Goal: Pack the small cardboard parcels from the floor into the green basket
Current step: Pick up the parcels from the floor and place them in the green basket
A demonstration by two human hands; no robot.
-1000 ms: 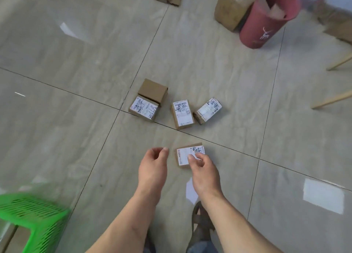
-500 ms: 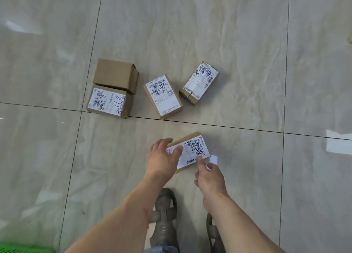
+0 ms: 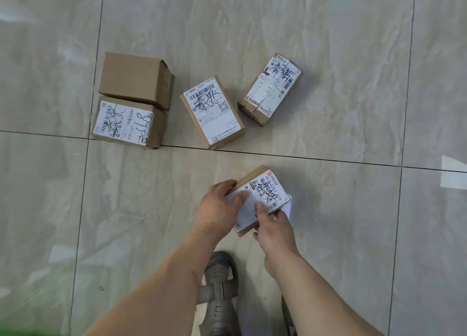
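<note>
Both hands grip a small labelled parcel [image 3: 257,199] at lower centre of the frame, just above the tiled floor [image 3: 353,57].

Left hand [image 3: 219,206] curls round its left edge, right hand [image 3: 274,224] pinches the near corner, thumb on the label. Four more parcels lie across mid-frame: plain box [image 3: 136,79], labelled box [image 3: 126,122] touching it, centre parcel [image 3: 212,113], right parcel [image 3: 270,88]. Stiff cardboard, apparently light; opposite edges likely offer the surest hold, since the glossy label may slip.

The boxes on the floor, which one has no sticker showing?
The plain brown box at the far left, right behind the labelled box. Every other box shows a white label.
</note>
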